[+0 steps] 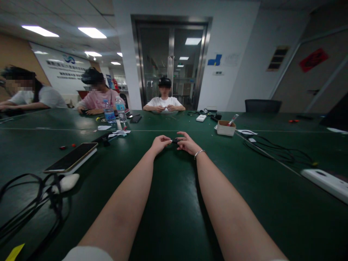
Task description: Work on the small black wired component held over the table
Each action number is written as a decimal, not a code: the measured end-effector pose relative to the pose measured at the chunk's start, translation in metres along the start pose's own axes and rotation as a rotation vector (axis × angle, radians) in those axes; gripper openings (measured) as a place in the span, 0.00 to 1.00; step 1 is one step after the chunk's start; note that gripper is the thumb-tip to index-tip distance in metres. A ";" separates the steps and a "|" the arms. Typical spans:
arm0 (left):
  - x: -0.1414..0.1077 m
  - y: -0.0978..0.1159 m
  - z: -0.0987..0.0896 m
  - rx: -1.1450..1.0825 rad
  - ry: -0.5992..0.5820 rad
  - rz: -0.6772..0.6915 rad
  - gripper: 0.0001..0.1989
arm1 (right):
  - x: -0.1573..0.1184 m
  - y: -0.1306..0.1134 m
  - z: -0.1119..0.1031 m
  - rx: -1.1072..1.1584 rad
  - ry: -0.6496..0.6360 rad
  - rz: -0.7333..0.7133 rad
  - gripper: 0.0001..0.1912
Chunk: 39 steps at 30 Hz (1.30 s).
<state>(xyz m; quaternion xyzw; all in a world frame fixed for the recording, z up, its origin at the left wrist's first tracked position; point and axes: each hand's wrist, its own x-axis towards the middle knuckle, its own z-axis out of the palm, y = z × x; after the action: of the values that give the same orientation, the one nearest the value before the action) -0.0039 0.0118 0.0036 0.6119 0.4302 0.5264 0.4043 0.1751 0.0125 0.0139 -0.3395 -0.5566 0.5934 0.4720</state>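
Note:
My left hand (160, 144) pinches the left end of a small dark object (174, 141) between thumb and fingertips. It is too small and dark for me to name its kind; a tiny pale spot shows by the left fingertips. At its right end, the thumb and a lower finger of my right hand (189, 145) close on it, while the index finger is raised and bent above. A silver bracelet (199, 153) circles my right wrist. Both hands are just over the green table (174, 203), arms stretched forward.
To the left lie a phone (73, 157) on a white box and tangled black cables (35, 203). Water bottles (120, 108) stand beyond. A small carton (226, 128), cables (280, 146) and a white power strip (326, 183) are right. Several people sit around the table.

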 end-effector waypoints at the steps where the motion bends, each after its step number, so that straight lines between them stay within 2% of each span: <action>1: 0.000 0.000 0.000 -0.004 0.002 -0.004 0.11 | 0.000 0.000 0.000 0.002 0.018 0.014 0.20; 4: 0.002 -0.002 0.000 -0.006 0.011 -0.017 0.12 | 0.000 -0.001 0.001 -0.043 0.027 0.064 0.09; 5: 0.002 -0.002 0.000 -0.004 0.016 -0.021 0.12 | -0.001 -0.001 0.001 -0.055 0.003 0.064 0.08; 9: 0.003 -0.004 -0.001 -0.006 0.012 -0.019 0.12 | -0.002 -0.002 0.002 -0.010 -0.043 0.006 0.19; 14: 0.002 -0.003 0.000 -0.008 0.013 -0.014 0.12 | -0.001 -0.002 0.003 -0.035 0.011 0.064 0.06; 18: 0.002 -0.002 0.000 -0.001 0.023 -0.024 0.12 | -0.001 -0.002 0.001 -0.005 -0.008 0.030 0.13; 23: 0.003 -0.003 0.000 -0.009 0.024 -0.021 0.11 | -0.001 -0.001 0.001 -0.007 0.015 0.067 0.05; 28: 0.002 -0.003 0.000 -0.009 0.028 -0.024 0.10 | -0.001 -0.001 0.001 0.014 0.019 0.021 0.13; 32: 0.002 -0.001 0.001 -0.012 0.027 -0.026 0.10 | 0.000 0.000 0.001 0.011 0.031 0.062 0.04; 37: 0.001 0.001 0.000 -0.025 0.027 -0.038 0.10 | 0.001 0.000 0.000 0.013 0.022 0.024 0.13; 39: 0.001 0.001 0.000 -0.035 0.024 -0.037 0.10 | 0.001 0.000 0.000 0.005 0.017 0.042 0.10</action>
<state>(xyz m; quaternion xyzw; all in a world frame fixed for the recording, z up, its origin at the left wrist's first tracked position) -0.0034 0.0126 0.0044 0.5903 0.4372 0.5333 0.4195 0.1743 0.0133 0.0138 -0.3548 -0.5438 0.6017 0.4651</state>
